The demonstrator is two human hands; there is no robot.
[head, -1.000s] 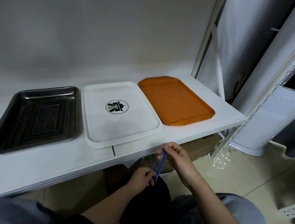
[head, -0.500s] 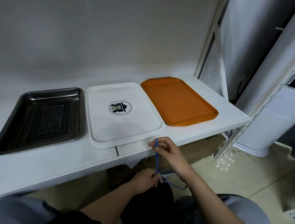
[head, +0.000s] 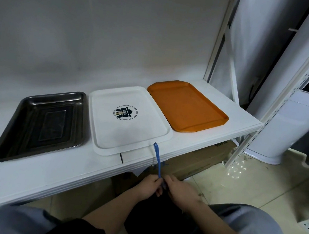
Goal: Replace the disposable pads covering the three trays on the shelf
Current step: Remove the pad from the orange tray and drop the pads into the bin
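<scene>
— What's on the shelf in front of you?
— The white shelf (head: 194,145) carries three trays side by side: a dark metal tray (head: 38,124) to my left, a white tray (head: 129,120) with a round logo in the middle, an orange tray (head: 187,106) to my right.
— Do they touch?
— White and orange meet at a corner; the metal one sits just beside the white

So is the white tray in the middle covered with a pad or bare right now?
Bare: the white tray shows its printed round logo and plain surface, with no pad over it.
</scene>
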